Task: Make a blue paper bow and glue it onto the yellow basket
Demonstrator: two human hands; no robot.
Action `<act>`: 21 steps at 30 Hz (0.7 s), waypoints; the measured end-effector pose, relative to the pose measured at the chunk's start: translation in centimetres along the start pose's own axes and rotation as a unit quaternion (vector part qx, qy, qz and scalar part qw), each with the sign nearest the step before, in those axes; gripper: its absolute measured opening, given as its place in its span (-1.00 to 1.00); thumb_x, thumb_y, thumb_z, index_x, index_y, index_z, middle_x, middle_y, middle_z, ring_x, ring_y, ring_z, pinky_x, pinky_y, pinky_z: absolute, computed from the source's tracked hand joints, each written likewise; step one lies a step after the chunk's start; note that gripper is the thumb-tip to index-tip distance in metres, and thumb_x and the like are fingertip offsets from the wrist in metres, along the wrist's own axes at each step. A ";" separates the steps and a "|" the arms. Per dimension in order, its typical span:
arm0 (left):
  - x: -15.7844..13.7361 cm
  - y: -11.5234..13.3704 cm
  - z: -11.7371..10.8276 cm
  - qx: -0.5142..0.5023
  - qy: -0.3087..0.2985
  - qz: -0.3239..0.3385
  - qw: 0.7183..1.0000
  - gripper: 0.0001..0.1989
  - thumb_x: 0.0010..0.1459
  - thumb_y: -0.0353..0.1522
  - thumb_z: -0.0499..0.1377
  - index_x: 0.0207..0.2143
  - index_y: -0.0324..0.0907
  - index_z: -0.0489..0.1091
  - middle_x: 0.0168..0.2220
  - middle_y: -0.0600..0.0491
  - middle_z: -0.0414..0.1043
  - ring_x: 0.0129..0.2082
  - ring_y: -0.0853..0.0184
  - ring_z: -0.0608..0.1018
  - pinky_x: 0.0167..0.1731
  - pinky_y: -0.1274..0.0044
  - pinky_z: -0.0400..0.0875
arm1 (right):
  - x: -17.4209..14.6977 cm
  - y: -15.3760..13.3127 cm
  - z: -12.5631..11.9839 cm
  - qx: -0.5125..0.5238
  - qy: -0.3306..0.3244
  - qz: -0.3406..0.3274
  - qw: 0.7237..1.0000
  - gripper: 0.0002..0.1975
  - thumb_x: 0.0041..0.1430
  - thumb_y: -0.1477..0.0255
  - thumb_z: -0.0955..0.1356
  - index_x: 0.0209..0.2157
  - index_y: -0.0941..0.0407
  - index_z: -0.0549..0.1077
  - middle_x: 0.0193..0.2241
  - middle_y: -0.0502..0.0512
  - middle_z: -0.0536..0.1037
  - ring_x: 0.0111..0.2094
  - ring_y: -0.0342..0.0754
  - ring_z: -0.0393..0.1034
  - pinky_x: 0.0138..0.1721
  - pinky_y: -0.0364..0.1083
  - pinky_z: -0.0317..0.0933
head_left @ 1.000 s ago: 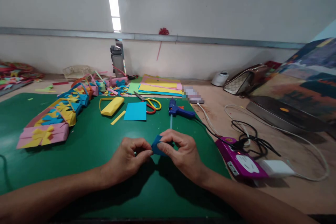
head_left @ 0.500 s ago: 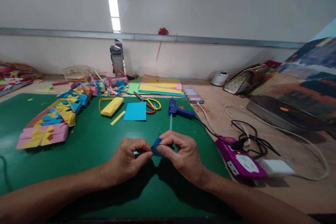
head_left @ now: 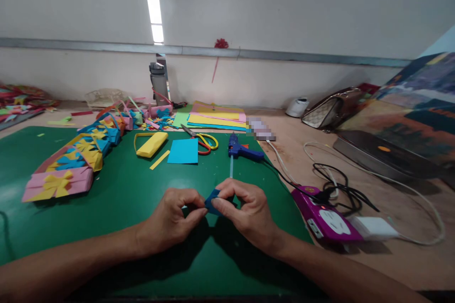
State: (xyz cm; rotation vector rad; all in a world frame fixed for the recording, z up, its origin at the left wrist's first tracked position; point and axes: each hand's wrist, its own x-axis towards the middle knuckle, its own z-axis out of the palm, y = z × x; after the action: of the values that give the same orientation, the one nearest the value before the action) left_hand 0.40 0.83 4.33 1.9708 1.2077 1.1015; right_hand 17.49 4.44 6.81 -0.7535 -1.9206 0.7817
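Between my hands is a small piece of folded blue paper [head_left: 212, 200], held above the green mat [head_left: 142, 265]. My left hand [head_left: 180, 214] pinches its left edge between thumb and forefinger. On its right side, the thumb and fingers of my right hand [head_left: 245, 208] grip it, hiding part of the paper. Just beyond my right hand lies a blue glue gun [head_left: 245, 150] with a clear glue stick. A flat blue paper square [head_left: 183, 151], a yellow paper strip [head_left: 159, 160] and a yellow paper bag with a handle [head_left: 152, 145] lie farther forward, beside scissors [head_left: 204, 142].
A row of paper bags with bows [head_left: 59, 183] runs along the left. Coloured paper sheets [head_left: 216, 116] and a bottle [head_left: 158, 85] stand at the back. On the right are a purple power strip [head_left: 329, 218], tangled cables [head_left: 346, 189], a phone [head_left: 261, 129] and a dark case [head_left: 384, 154].
Almost nothing differs. Both hands keep their pinch on the blue paper in the same place, and the view has shifted very slightly.
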 end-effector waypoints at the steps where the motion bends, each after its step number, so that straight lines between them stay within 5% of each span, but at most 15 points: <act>1: 0.0 0.0 0.0 0.001 -0.001 -0.001 1.000 -0.84 0.09 -0.42 0.10 -0.55 -0.22 0.33 -0.60 0.11 0.40 -0.59 0.46 0.36 -0.52 0.63 0.22 | 0.0 0.0 0.0 -0.001 0.000 0.000 1.000 -0.82 -0.04 0.54 0.37 -0.65 0.12 0.36 -0.61 -0.01 0.46 -0.52 -0.12 0.38 -0.46 -0.16 0.21; 21: 0.0 -0.8 0.1 0.051 -0.040 -0.001 0.998 -0.83 0.09 -0.43 0.08 -0.56 -0.22 0.32 -0.64 0.16 0.31 -0.62 0.49 0.29 -0.57 0.64 0.15 | -0.2 1.0 0.0 -0.040 -0.058 -0.053 0.996 -0.85 0.06 0.52 0.34 -0.56 0.12 0.35 -0.57 0.02 0.47 -0.50 -0.12 0.37 -0.43 -0.15 0.23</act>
State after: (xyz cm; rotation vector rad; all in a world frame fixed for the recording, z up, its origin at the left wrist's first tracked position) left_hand 0.12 1.14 3.60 2.0692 1.2441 0.9684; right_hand 17.75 4.88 5.92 -0.6602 -2.0896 0.6989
